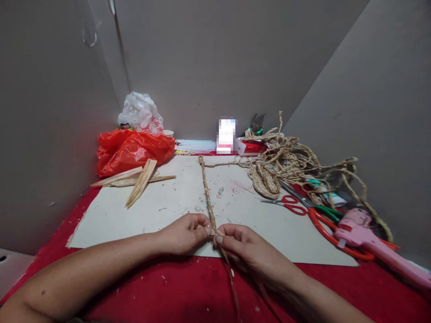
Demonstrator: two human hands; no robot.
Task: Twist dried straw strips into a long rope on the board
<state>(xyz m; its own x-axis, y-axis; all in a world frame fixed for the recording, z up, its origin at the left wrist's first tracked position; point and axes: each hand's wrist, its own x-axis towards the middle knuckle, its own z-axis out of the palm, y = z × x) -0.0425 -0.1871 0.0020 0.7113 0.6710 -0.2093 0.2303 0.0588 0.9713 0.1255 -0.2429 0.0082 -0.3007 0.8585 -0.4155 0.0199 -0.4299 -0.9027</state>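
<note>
A braided straw-coloured cord (pixel 206 190) runs down the middle of the pale board, its far end near the back edge. At the near end of the braid, my left hand (pixel 188 231) pinches it from the left, thumb against fingers. My right hand (pixel 239 242) is closed on the loose strands (pixel 230 278) just right of the braid's end. These strands hang down past the board's front edge toward me. Both hands are almost touching. Exactly how the strands cross between the fingertips is hidden.
Dry husk strips (pixel 141 184) lie left, before a red plastic bag (pixel 134 150) and a white bag (pixel 141 110). At right are a heap of braided cord (pixel 289 154), red-handled scissors (pixel 289 204) and a pink glue gun (pixel 367 237). A blurred phone-like screen (pixel 226 137) stands behind.
</note>
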